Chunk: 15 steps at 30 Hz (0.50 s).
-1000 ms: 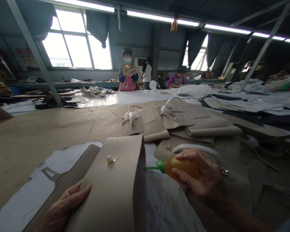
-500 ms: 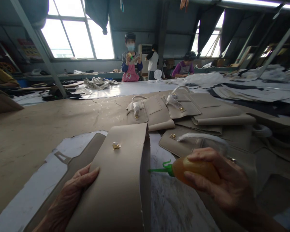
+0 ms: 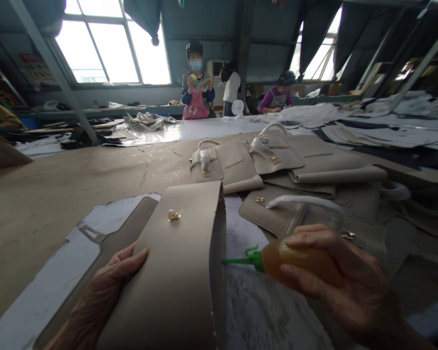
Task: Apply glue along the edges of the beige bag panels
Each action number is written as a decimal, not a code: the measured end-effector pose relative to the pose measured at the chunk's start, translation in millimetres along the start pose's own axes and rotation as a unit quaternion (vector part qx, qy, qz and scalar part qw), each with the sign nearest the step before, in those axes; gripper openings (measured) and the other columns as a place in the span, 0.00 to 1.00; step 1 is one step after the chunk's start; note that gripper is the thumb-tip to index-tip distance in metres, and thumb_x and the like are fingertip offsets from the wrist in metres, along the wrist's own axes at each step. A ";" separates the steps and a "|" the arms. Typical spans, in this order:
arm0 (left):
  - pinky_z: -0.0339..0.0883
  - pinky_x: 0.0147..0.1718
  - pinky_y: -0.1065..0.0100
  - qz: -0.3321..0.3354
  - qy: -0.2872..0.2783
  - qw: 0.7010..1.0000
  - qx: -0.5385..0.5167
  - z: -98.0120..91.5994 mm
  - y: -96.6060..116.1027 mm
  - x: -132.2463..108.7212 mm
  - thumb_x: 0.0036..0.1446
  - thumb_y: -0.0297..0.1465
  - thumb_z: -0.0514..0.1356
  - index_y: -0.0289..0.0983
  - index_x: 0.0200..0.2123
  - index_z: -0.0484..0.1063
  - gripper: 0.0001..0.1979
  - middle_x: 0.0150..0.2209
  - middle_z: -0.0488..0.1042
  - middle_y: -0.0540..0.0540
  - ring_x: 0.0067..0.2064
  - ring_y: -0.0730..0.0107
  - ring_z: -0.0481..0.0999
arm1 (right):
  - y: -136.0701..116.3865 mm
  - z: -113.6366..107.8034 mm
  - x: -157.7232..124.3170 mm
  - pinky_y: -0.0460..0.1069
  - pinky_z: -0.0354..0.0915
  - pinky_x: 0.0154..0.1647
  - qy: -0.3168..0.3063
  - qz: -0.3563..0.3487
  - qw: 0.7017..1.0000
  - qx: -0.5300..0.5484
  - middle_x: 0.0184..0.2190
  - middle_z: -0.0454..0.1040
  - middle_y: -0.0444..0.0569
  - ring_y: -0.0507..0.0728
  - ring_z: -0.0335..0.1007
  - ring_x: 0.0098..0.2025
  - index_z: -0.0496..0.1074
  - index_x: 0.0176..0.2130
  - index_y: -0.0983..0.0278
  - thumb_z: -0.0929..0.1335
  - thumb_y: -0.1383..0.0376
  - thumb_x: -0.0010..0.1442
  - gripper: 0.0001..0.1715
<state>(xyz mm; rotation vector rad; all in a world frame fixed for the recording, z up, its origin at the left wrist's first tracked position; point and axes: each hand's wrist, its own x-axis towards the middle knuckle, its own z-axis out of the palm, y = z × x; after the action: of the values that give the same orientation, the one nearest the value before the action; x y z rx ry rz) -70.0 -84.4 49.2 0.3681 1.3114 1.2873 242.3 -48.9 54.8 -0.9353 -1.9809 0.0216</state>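
Two hands flank one folded beige leather-like panel [image 3: 171, 267]: the left hand [image 3: 111, 279] pinches its left edge, the right hand [image 3: 354, 287] curls its fingers around an amber translucent bottle [image 3: 275, 260] with green nozzle [image 3: 256, 260]. Better to squeeze evenly, tip close along the panel's right edge.

Open to pass over the left stretch of worktop [image 3: 58, 194], beyond the white sheet [image 3: 58, 277]. Blocked in the middle by the raised beige panel [image 3: 175, 272], with a gold clasp [image 3: 173, 216] jutting from its face. Tight at that panel's right edge, with the green nozzle [image 3: 243, 261] close by. Barred farther right by the bottle [image 3: 282, 257] in the right fingers [image 3: 319, 234], and beyond by bag pieces [image 3: 229, 160] with wrapped handles [image 3: 302, 200] arching up.
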 end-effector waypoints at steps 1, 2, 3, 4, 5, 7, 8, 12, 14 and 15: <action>0.73 0.23 0.65 0.002 0.002 1.000 0.003 0.7 0.2 -0.4 0.32 0.29 0.74 0.34 0.49 0.73 0.35 0.31 0.81 0.44 0.28 0.53 0.79 | 3.9 3.4 3.3 0.46 0.69 0.33 0.009 -0.006 1.000 -0.004 0.37 0.71 0.44 0.53 0.72 0.36 0.67 0.41 0.57 0.69 0.61 0.59 0.09; 0.73 0.23 0.65 0.001 0.004 1.000 0.003 1.2 0.2 -0.7 0.31 0.30 0.75 0.34 0.49 0.73 0.36 0.31 0.81 0.44 0.28 0.52 0.79 | 7.8 6.9 6.7 0.47 0.69 0.34 0.018 -0.010 1.000 -0.006 0.37 0.72 0.44 0.54 0.71 0.37 0.67 0.41 0.57 0.69 0.62 0.59 0.09; 0.73 0.24 0.65 0.000 0.006 1.000 0.001 1.5 0.3 -0.8 0.31 0.29 0.75 0.34 0.49 0.74 0.36 0.32 0.81 0.44 0.29 0.52 0.79 | 11.5 10.3 10.1 0.47 0.68 0.35 0.026 -0.013 1.000 -0.007 0.37 0.72 0.44 0.55 0.71 0.38 0.67 0.41 0.57 0.69 0.63 0.59 0.09; 0.74 0.25 0.65 -0.005 0.009 1.000 -0.002 1.3 0.2 -0.7 0.30 0.29 0.75 0.35 0.49 0.74 0.36 0.32 0.81 0.45 0.30 0.53 0.79 | 15.1 13.4 13.2 0.48 0.68 0.36 0.033 -0.017 0.999 -0.009 0.36 0.71 0.44 0.55 0.71 0.39 0.67 0.41 0.57 0.69 0.63 0.58 0.09; 0.74 0.27 0.65 -0.014 0.014 1.000 -0.005 0.5 0.1 -0.4 0.30 0.29 0.75 0.37 0.49 0.73 0.37 0.32 0.81 0.45 0.31 0.53 0.80 | 18.5 16.3 16.1 0.48 0.68 0.36 0.040 -0.021 0.999 -0.012 0.36 0.71 0.44 0.55 0.70 0.39 0.67 0.41 0.58 0.70 0.63 0.58 0.10; 0.74 0.28 0.62 -0.037 0.013 0.999 -0.005 -3.0 -0.5 1.1 0.31 0.30 0.75 0.40 0.53 0.71 0.40 0.34 0.81 0.46 0.32 0.51 0.80 | 24.8 21.5 21.1 0.48 0.67 0.37 0.051 -0.027 0.998 -0.016 0.36 0.71 0.44 0.54 0.70 0.38 0.67 0.40 0.58 0.70 0.64 0.58 0.10; 0.74 0.29 0.60 -0.046 0.005 0.999 -0.004 -5.5 -0.9 2.2 0.31 0.31 0.75 0.41 0.55 0.69 0.42 0.34 0.81 0.46 0.33 0.49 0.80 | 27.8 23.8 23.2 0.48 0.67 0.36 0.056 -0.030 0.998 -0.018 0.35 0.71 0.44 0.54 0.70 0.38 0.67 0.40 0.58 0.70 0.64 0.57 0.10; 0.75 0.29 0.55 -0.061 -0.025 0.998 -0.003 -14.2 -1.8 6.7 0.36 0.33 0.74 0.42 0.61 0.61 0.46 0.37 0.80 0.45 0.35 0.46 0.79 | 36.3 29.8 28.2 0.49 0.67 0.38 0.066 -0.036 0.997 -0.019 0.35 0.71 0.44 0.55 0.69 0.38 0.67 0.40 0.59 0.71 0.64 0.57 0.11; 0.75 0.29 0.58 -0.059 -0.020 0.998 0.006 -14.4 -1.0 7.0 0.38 0.34 0.73 0.41 0.60 0.62 0.44 0.36 0.80 0.44 0.34 0.48 0.79 | 36.1 29.5 27.9 0.49 0.67 0.38 0.065 -0.029 0.997 -0.017 0.36 0.71 0.45 0.55 0.70 0.39 0.68 0.41 0.58 0.71 0.64 0.57 0.11; 0.75 0.28 0.59 -0.052 -0.018 0.998 0.012 -13.1 -0.3 6.5 0.38 0.34 0.74 0.40 0.59 0.64 0.43 0.35 0.80 0.44 0.33 0.49 0.79 | 34.7 28.3 26.9 0.49 0.67 0.38 0.063 -0.024 0.998 -0.015 0.36 0.71 0.44 0.55 0.70 0.38 0.68 0.41 0.58 0.70 0.63 0.57 0.10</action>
<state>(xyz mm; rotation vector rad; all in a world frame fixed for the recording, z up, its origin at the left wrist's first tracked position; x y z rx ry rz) -82.6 -84.8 41.6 0.3333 1.2984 1.1734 234.3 1.8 45.4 -0.8867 -1.8910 -0.0919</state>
